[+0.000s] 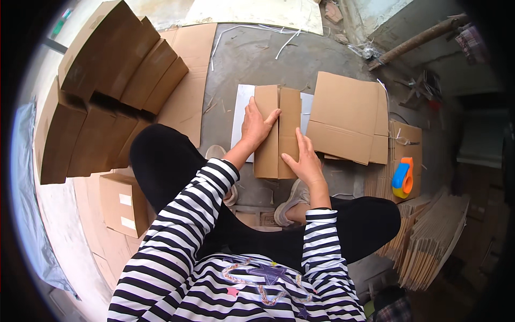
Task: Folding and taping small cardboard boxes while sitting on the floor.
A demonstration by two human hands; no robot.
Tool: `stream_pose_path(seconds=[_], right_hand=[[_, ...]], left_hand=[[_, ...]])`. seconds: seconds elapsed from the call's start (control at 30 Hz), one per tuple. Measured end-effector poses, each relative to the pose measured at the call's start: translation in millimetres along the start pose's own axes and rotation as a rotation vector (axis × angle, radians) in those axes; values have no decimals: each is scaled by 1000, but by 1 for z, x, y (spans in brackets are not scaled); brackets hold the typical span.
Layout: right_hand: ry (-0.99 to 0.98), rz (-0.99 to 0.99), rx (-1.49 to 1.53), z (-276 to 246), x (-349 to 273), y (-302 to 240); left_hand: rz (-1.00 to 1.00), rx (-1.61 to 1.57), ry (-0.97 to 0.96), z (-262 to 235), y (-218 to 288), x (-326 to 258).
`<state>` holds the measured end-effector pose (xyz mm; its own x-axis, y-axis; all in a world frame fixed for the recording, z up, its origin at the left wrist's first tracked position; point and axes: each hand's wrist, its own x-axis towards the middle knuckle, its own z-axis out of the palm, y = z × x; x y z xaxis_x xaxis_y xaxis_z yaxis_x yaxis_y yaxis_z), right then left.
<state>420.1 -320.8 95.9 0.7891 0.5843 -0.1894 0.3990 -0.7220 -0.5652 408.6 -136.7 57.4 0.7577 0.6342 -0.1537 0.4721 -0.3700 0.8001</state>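
Note:
A brown cardboard box [266, 155] sits before me, its two long top flaps folded in with a narrow gap between them. My left hand [256, 123] grips its left side, fingers along the edge and thumb across the left flap to the seam. My right hand [307, 158] holds the right edge lower down, its thumb resting on the right flap and its fingers along the side. Beneath the box a white sheet [242, 115] shows on both sides. Just right of it lie flat, unfolded cartons [343, 115] in a pile.
Closed boxes [107, 64] are stacked high at the left, near a smaller box [122, 201] with white labels. An orange, blue and yellow tape dispenser [403, 178] rests on flat cardboard at the right. Bundled cardboard sheets [434, 239] stand below it. White straps [287, 43] litter the floor.

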Motion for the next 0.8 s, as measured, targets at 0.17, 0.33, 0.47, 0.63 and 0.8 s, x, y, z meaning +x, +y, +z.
stream_pose_path(seconds=[0.17, 0.33, 0.47, 0.63, 0.8], right_hand=[[-73, 51, -9, -8, -3, -14], [-40, 110, -8, 0, -14, -18], [41, 86, -48, 1, -13, -15], [81, 21, -123, 8, -8, -5], [115, 7, -177, 11, -5, -11]], left_hand=[[60, 37, -113, -11, 4, -9], [116, 59, -116, -1, 0, -8], [187, 5, -154, 5, 1, -5], [166, -9, -206, 6, 10, 0], [158, 18, -231, 5, 13, 6]])
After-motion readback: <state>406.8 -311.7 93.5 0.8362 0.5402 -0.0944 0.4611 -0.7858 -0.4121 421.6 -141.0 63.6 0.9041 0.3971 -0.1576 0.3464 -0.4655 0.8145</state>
